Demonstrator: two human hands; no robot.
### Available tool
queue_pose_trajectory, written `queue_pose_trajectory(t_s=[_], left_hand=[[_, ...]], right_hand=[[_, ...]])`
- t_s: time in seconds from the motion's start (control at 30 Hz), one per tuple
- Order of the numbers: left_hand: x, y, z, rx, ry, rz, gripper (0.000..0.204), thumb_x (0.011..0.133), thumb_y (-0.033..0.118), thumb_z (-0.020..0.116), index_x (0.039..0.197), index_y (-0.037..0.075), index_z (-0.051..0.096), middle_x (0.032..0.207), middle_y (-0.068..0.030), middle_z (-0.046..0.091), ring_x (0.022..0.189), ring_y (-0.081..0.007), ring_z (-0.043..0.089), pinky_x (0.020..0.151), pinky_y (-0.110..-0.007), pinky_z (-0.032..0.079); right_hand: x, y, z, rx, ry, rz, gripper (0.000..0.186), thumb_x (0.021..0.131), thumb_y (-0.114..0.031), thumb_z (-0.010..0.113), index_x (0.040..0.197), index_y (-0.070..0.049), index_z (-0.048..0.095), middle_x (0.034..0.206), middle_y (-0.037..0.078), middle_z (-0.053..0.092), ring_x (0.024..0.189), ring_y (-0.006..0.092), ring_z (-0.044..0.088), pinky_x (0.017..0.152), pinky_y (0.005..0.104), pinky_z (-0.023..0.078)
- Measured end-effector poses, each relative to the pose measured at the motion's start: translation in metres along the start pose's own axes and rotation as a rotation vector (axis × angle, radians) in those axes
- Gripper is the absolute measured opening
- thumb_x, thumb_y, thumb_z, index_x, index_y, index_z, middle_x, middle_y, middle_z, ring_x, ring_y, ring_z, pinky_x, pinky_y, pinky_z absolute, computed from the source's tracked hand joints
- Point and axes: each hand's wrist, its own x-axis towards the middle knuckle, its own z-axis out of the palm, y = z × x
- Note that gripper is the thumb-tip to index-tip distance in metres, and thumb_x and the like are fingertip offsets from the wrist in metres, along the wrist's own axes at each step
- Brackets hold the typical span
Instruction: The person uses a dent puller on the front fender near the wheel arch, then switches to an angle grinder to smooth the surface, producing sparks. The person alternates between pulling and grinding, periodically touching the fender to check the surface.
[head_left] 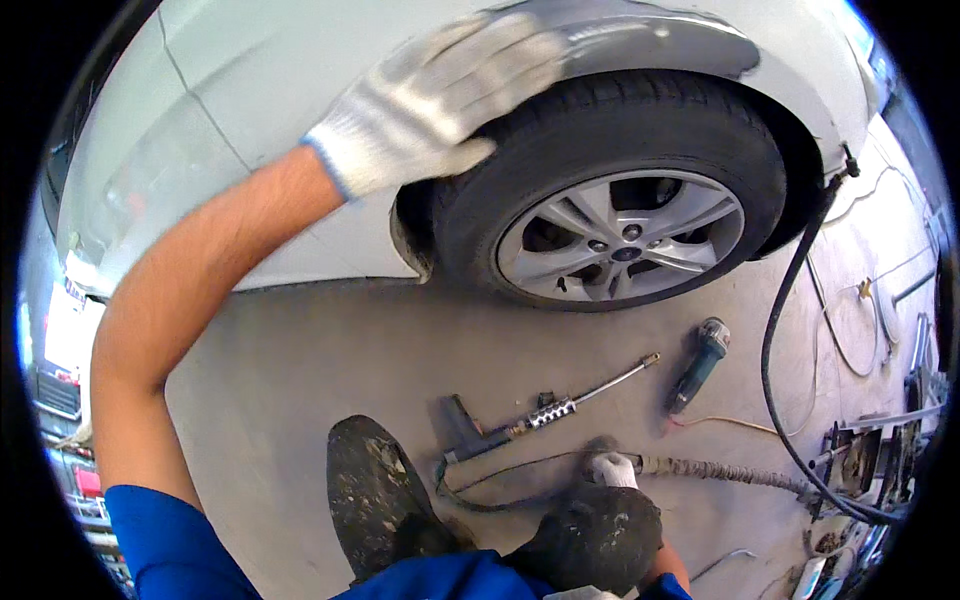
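Note:
My left hand point(440, 100), in a white knit glove, lies flat with its fingers stretched out on the white car's fender point(290, 110), beside the grey sanded patch point(660, 45) above the wheel arch. Under that patch is the tire point(480, 225) with its silver alloy wheel point(570, 225). Low down beside my bent knee, my gloved right hand point(612, 468) is closed round a dark tool point(600, 445) at the end of a dusty ribbed hose point(725, 470). The knee and glove hide most of this tool.
On the floor lie a pistol-grip pressure washer gun point(545, 412) with a metal lance and a teal angle grinder point(700, 365) with an orange cord. A black hose point(770, 340) arcs down at the right. Cluttered metal parts point(870, 450) stand at the right edge.

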Motion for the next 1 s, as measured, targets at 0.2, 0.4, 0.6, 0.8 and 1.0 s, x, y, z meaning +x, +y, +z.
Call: queue_pose_trajectory(t_s=[0.2,0.4,0.6,0.8,1.0], left_hand=[[-0.02,-0.006,-0.002,0.039,0.037,0.058,0.087,0.063,0.035,0.081,0.146,0.017,0.059,0.158,-0.0018,0.05,0.145,-0.0202,0.047,0.12,-0.039,0.04],[-0.069,-0.014,-0.011,0.101,-0.125,0.126,0.086,0.062,0.039,0.079,0.143,0.017,0.061,0.153,0.0,0.054,0.142,-0.0205,0.049,0.118,-0.04,0.04],[-0.033,-0.025,-0.015,0.036,-0.031,0.08,0.088,0.059,0.037,0.079,0.141,0.011,0.061,0.153,-0.0059,0.054,0.14,-0.0251,0.051,0.113,-0.043,0.046],[0.069,-0.008,-0.005,-0.064,0.14,0.019,0.092,0.061,0.034,0.081,0.146,0.01,0.056,0.155,-0.0091,0.051,0.142,-0.0294,0.049,0.114,-0.045,0.045],[0.072,-0.011,-0.008,-0.075,0.154,-0.034,0.092,0.063,0.033,0.081,0.148,0.011,0.054,0.156,-0.009,0.05,0.143,-0.0297,0.048,0.115,-0.045,0.044]], right_hand=[[0.08,-0.076,0.027,-0.012,0.006,-0.165,0.014,0.087,-0.014,0.067,0.089,-0.001,0.062,0.067,0.005,0.06,0.054,0.0152,0.057,0.048,0.0318,0.046],[0.149,-0.121,0.057,-0.029,0.068,-0.087,0.02,0.085,-0.014,0.071,0.093,0.0,0.06,0.072,0.008,0.063,0.058,0.0183,0.062,0.048,0.0347,0.05],[0.164,-0.089,0.067,0.163,-0.098,-0.032,0.021,0.087,-0.017,0.072,0.097,-0.001,0.063,0.077,0.01,0.068,0.061,0.0201,0.065,0.052,0.0351,0.055],[0.137,-0.09,0.07,0.382,-0.112,0.108,0.012,0.091,-0.014,0.069,0.096,-0.004,0.065,0.08,0.01,0.07,0.063,0.0225,0.068,0.057,0.0373,0.056],[0.131,-0.074,0.05,0.425,-0.099,0.104,0.012,0.091,-0.012,0.068,0.098,-0.003,0.064,0.081,0.011,0.068,0.066,0.0234,0.067,0.058,0.0377,0.056]])
